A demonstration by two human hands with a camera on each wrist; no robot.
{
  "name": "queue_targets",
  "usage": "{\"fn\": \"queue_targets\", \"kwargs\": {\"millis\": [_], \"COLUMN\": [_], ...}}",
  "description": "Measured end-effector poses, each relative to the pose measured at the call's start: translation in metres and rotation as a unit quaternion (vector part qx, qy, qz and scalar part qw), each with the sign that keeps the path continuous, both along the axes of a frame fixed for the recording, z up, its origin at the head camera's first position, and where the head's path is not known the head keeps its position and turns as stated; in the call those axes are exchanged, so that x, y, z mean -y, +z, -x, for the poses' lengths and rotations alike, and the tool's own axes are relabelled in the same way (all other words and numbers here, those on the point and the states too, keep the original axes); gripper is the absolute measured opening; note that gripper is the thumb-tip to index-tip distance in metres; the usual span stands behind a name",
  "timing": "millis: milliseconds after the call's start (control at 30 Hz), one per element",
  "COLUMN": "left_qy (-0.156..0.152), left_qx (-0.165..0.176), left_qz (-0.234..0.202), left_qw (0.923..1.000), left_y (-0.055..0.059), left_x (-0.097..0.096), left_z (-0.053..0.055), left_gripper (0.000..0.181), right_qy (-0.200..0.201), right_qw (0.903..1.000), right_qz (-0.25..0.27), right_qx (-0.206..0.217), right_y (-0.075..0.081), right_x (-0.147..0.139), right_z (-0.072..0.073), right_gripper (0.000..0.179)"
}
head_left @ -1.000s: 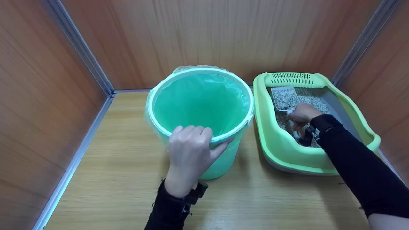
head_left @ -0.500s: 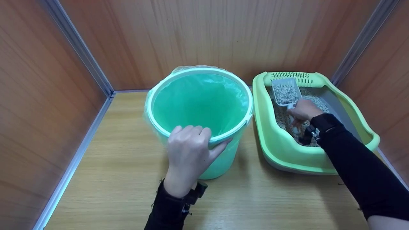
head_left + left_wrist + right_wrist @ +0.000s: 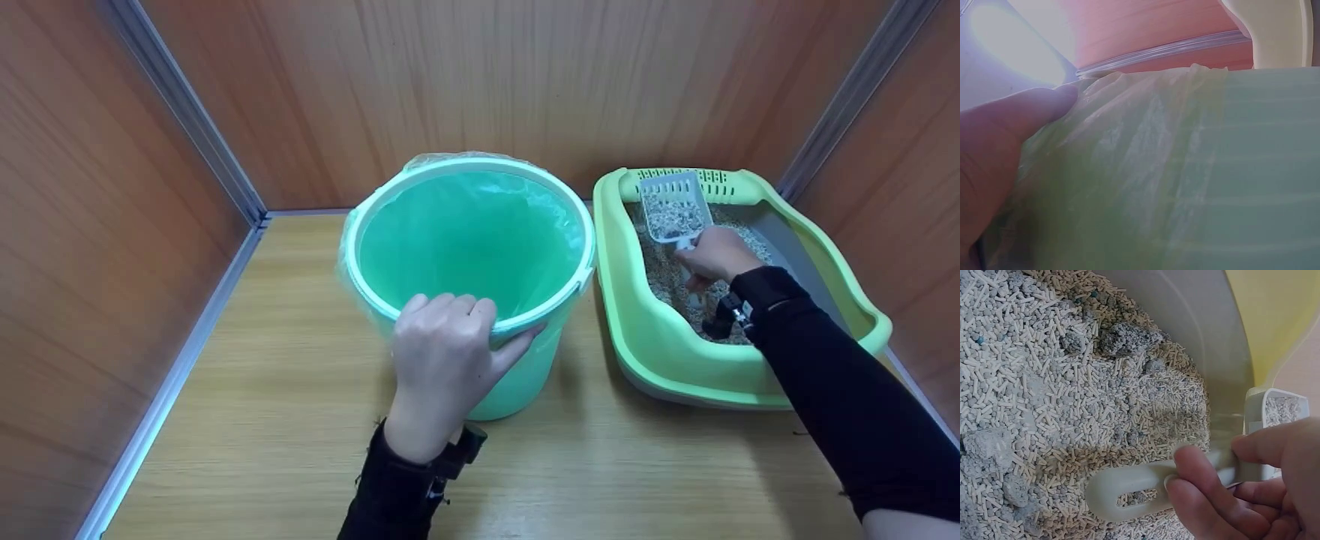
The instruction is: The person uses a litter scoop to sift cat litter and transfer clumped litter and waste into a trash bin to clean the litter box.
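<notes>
My left hand grips the near rim of a green bin, fingers over the edge and thumb along the outside. A clear plastic liner folds down over the bin's outer wall in the left wrist view. My right hand holds a litter scoop by its slotted handle. The scoop's basket carries grey litter and is tipped up near the back left of a green litter box. Below the handle lies pellet litter with several grey clumps, one large clump near the wall.
The litter box stands right of the bin, close beside it. Wood-look panels with grey metal corner strips rise behind and at both sides. Pale wooden floor extends in front and to the left.
The scoop has risen and tilted, its basket moving toward the back of the litter box with litter in it. My left hand stays on the bin rim.
</notes>
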State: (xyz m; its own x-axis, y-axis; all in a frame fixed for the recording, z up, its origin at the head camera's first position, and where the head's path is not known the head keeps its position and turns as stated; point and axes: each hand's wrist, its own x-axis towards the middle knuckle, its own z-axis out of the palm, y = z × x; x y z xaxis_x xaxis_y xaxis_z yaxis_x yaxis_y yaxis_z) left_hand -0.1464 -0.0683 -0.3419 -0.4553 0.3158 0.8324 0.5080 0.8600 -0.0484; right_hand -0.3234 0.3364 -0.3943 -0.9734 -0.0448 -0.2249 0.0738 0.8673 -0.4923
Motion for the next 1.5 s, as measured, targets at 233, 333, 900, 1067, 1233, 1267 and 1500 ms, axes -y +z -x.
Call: {"fn": "queue_targets", "kwargs": {"millis": [233, 333, 900, 1067, 1233, 1267, 1500], "left_qy": [0.001, -0.001, 0.005, 0.004, 0.002, 0.002, 0.002], "left_qx": [-0.014, -0.014, -0.001, -0.002, 0.002, 0.003, 0.005], "left_qz": [0.000, 0.001, 0.008, 0.003, 0.002, 0.002, 0.004], "left_qw": [0.9999, 0.9999, 1.0000, 1.0000, 1.0000, 1.0000, 1.0000], "left_y": [-0.001, -0.001, -0.001, 0.000, 0.000, 0.000, 0.001], "left_x": [0.000, 0.000, 0.000, 0.000, -0.001, -0.001, 0.000], "left_z": [0.001, 0.001, 0.000, 0.000, -0.001, -0.001, -0.001], "left_gripper": [0.066, 0.065, 0.064, 0.064, 0.063, 0.062, 0.062], "right_qy": [0.014, 0.003, -0.027, -0.035, -0.020, -0.018, -0.029], "right_qw": [0.9994, 0.9993, 0.9916, 0.9888, 0.9868, 0.9868, 0.9867], "right_qz": [-0.021, 0.005, 0.112, 0.127, 0.143, 0.143, 0.143], "right_qx": [0.024, 0.036, 0.059, 0.070, 0.073, 0.073, 0.071], "right_y": [0.000, 0.001, 0.006, 0.008, 0.008, 0.008, 0.008], "right_x": [-0.001, 0.000, -0.013, -0.014, -0.016, -0.017, -0.020], "right_z": [0.000, -0.001, 0.000, 0.001, 0.001, 0.001, 0.002], "right_gripper": [0.037, 0.035, 0.036, 0.036, 0.040, 0.041, 0.045]}}
